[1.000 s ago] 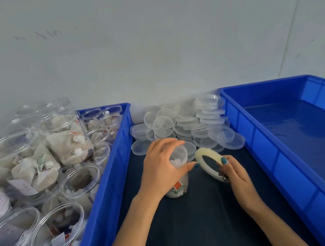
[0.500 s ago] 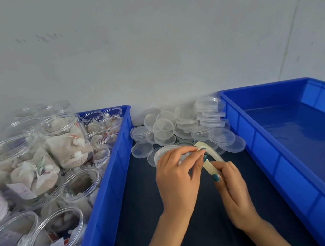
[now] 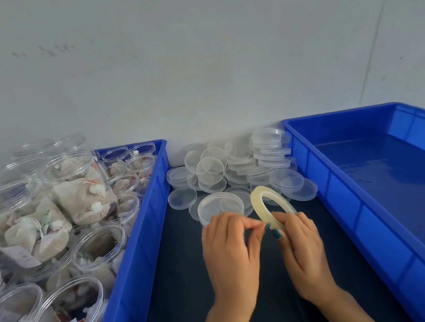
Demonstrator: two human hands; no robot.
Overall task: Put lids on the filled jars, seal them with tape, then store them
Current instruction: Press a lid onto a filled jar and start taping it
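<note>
A clear jar with its lid (image 3: 220, 206) on stands on the dark surface, mostly hidden behind my left hand (image 3: 229, 248). A roll of pale yellowish tape (image 3: 262, 206) stands on edge to the jar's right, and my right hand (image 3: 300, 246) grips its lower rim. The fingertips of my left hand pinch at the tape's free end beside the roll. A heap of loose clear lids (image 3: 235, 163) lies behind the jar.
The blue bin (image 3: 144, 225) on the left holds several open jars (image 3: 78, 188) filled with sachets. A second blue bin (image 3: 369, 212) on the right holds nothing. A pale wall runs along the back.
My left hand came off the jar's side and moved to the tape roll, where its fingertips now pinch the tape's end. My right hand brought the roll closer and more upright.
</note>
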